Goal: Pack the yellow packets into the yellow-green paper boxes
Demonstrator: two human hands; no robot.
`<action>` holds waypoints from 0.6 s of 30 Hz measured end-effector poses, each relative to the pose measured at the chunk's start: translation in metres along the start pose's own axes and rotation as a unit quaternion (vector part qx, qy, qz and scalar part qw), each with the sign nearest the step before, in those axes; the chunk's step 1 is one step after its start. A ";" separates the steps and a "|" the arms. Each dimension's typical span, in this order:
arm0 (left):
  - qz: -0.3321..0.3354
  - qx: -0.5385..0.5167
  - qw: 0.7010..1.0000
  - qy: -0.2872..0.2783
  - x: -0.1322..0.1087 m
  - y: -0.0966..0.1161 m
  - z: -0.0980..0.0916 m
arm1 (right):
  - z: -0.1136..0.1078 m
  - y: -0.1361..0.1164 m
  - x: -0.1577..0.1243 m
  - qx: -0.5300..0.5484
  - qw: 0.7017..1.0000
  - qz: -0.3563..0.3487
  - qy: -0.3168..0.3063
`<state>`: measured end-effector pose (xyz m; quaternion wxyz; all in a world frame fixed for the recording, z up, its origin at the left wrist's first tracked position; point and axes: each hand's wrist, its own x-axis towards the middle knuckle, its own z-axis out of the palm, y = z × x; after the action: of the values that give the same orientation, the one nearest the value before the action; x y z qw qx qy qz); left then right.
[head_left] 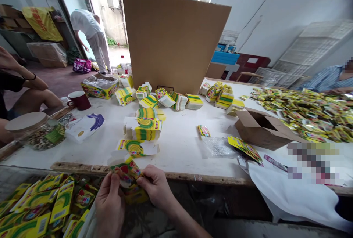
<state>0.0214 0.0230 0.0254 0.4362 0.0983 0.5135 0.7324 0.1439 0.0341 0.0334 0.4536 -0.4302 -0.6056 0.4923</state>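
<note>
Evidently for a steady hold, the left hand and right hand pinch opposite sides of a yellow carton — thumbs against fingers — at the near edge of the table. A stack of flat cartons lies beyond, probably for easy reach; yellow boxes lie low beside the left hand.

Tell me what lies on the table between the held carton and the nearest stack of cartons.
In the head view, one yellow-and-green carton lies between the held carton and that stack.
</note>
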 end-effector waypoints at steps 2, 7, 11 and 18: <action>-0.002 -0.020 1.000 -0.006 0.003 0.004 0.000 | -0.002 -0.001 -0.001 -0.025 0.999 0.007 -0.029; 0.012 -0.004 1.000 -0.028 0.008 0.016 -0.007 | -0.015 -0.007 -0.005 -0.073 0.997 -0.007 -0.040; 0.124 0.085 0.977 -0.150 0.007 0.050 -0.016 | -0.040 -0.019 -0.004 -0.201 0.975 -0.090 -0.023; 0.167 0.475 0.776 -0.381 0.007 0.056 -0.016 | -0.041 -0.031 -0.009 -0.372 0.867 -0.320 -0.082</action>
<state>-0.0226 0.0122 0.0624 0.3653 0.6481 0.5632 0.3595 0.1836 0.0290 0.0673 0.3416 -0.3078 -0.8833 0.0913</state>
